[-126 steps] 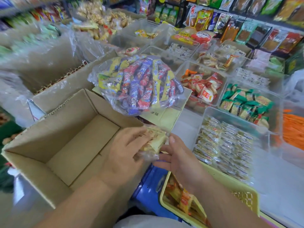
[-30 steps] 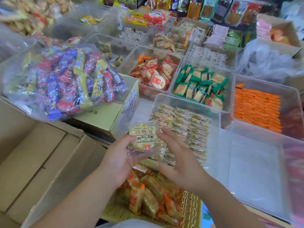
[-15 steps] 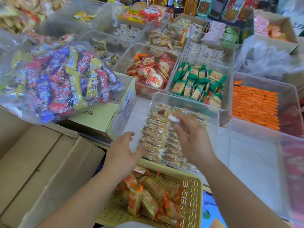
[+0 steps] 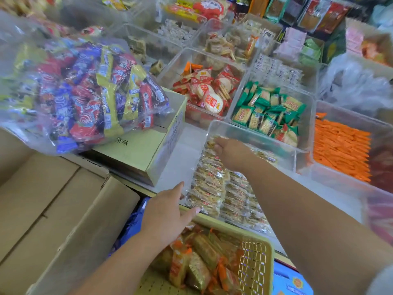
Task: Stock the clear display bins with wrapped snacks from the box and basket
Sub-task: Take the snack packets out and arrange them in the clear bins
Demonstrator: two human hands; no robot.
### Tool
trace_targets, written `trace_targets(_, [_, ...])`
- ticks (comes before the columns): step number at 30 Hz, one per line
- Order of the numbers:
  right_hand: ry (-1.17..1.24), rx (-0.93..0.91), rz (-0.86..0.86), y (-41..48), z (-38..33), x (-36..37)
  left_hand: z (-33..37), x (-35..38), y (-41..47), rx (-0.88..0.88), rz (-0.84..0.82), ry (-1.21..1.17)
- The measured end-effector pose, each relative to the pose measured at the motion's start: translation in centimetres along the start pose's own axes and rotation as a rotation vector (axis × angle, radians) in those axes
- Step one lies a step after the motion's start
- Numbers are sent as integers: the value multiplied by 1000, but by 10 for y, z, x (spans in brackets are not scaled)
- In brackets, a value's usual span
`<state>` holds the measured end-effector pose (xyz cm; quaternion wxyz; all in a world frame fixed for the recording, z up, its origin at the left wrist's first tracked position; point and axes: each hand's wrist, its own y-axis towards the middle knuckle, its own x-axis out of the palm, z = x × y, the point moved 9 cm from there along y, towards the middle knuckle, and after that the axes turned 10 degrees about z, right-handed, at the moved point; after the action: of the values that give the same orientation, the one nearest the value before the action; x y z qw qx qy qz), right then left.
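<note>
A clear display bin (image 4: 251,133) in the middle holds rows of small clear-wrapped biscuits (image 4: 212,188). My right hand (image 4: 231,153) reaches into its far left end, fingers curled down on a wrapped biscuit at the top of a row. My left hand (image 4: 168,211) hovers at the bin's near left corner, fingers spread and holding nothing, one fingertip by the front wall. Below my hands, a yellow basket (image 4: 257,262) holds orange-and-gold wrapped snacks (image 4: 197,269). The open cardboard box (image 4: 53,209) stands at the left.
A clear bag of colourful candy bars (image 4: 85,92) lies on a pale green carton (image 4: 138,150). Behind are bins of red-and-white crackers (image 4: 208,92), green packets (image 4: 268,113) and orange sticks (image 4: 340,145). A blue stool (image 4: 131,226) sits under the basket.
My right hand has carried the wrapped biscuit from in front of me to the far left end of the bin. My left hand let go and moved toward the bin's near corner.
</note>
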<state>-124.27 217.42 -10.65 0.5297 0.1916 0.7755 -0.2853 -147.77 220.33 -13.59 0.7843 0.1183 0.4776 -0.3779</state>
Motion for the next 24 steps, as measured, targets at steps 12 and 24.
trace_targets(12, [220,65,242,-63,-8,-21,23,-55,-43,285,336,-267])
trace_targets(24, [383,221,-105,-260,11,107,-20,47,-94,131,-319,106])
